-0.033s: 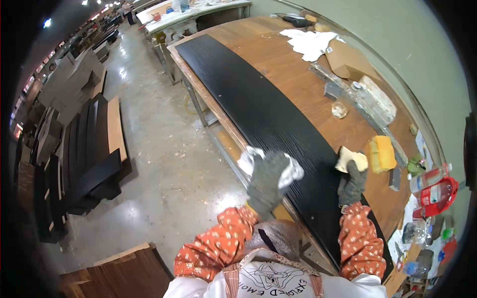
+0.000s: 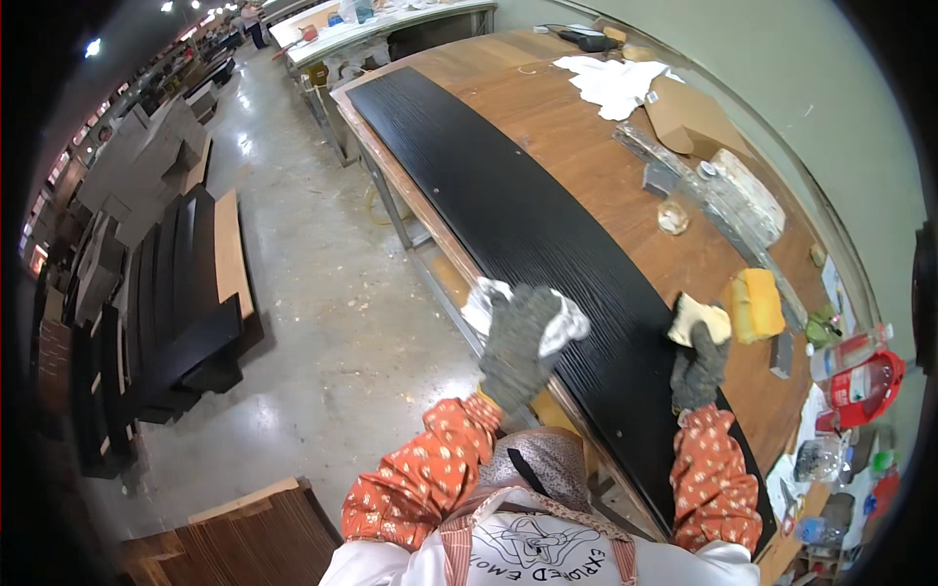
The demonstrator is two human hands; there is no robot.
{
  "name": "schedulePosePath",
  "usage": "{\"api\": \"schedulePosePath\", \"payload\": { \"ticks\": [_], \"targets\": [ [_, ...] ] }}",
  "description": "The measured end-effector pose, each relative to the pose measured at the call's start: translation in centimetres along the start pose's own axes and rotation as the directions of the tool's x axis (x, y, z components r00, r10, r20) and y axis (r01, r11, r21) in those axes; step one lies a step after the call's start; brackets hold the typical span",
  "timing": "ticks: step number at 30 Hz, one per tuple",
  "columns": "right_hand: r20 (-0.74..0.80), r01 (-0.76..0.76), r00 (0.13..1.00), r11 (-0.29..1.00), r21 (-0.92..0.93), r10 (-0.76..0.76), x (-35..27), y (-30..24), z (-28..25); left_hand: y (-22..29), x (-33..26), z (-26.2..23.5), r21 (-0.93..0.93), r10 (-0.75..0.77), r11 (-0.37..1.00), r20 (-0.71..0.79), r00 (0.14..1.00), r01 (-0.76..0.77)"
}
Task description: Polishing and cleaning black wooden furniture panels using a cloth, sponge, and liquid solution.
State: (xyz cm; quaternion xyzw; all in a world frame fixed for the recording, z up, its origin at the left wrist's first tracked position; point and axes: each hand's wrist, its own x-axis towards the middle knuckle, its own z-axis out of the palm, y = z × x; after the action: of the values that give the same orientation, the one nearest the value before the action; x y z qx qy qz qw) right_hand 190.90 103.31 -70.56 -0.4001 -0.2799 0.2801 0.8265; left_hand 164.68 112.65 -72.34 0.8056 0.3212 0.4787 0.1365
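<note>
A long black panel (image 2: 518,200) with a wood-grain surface lies along the near-left edge of the brown worktable (image 2: 576,166). My left hand (image 2: 523,347), in a dark grey glove, is closed on a crumpled white cloth (image 2: 565,327) at the panel's left edge. Bits of the cloth stick out on both sides of the glove. My right hand (image 2: 699,369), gloved alike, grips a pale yellow sponge (image 2: 702,317) by the panel's right edge. Its fingers are partly hidden by the sponge. Orange patterned sleeves cover both forearms.
A thicker yellow sponge (image 2: 757,305) sits right of my right hand. Farther along lie a cardboard piece (image 2: 689,117), white cloth (image 2: 611,86) and a small round container (image 2: 672,217). Bottles and a red container (image 2: 868,383) crowd the right edge. Black panels (image 2: 181,264) stand on the floor at left.
My left hand with the white cloth has shifted slightly to the left. My right hand and its sponge sit a touch farther right in the picture, as the whole view has moved a little.
</note>
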Motion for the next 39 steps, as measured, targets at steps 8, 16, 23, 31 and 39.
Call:
{"api": "schedulePosePath", "payload": {
  "ticks": [8,16,23,31,39],
  "targets": [
    [-0.073,-0.032,0.997,0.996,-0.085,0.026,-1.0,-0.5,-0.5,-19.8,8.7,-2.3,0.087,-0.099,0.991,0.015,0.995,0.098],
    [-0.205,-0.034,0.979,0.989,-0.146,0.003,-0.4,-0.4,0.1,-31.6,16.4,-5.0,0.072,-0.105,0.992,-0.010,0.994,0.106],
    [-0.316,-0.004,0.947,0.987,-0.159,-0.047,-0.8,0.6,-0.5,-43.2,22.9,-7.8,0.044,-0.240,0.967,-0.163,0.957,0.250],
    [-0.444,0.027,0.876,0.939,-0.344,-0.188,-0.8,0.1,-4.2,-55.5,32.2,-10.5,-0.135,-0.465,0.885,-0.198,0.863,0.446],
    [-0.744,0.074,0.625,0.966,-0.246,-0.237,-2.7,2.0,-0.2,-68.3,38.6,-14.0,-0.262,-0.634,0.756,-0.068,0.770,0.600]
  ]
}}
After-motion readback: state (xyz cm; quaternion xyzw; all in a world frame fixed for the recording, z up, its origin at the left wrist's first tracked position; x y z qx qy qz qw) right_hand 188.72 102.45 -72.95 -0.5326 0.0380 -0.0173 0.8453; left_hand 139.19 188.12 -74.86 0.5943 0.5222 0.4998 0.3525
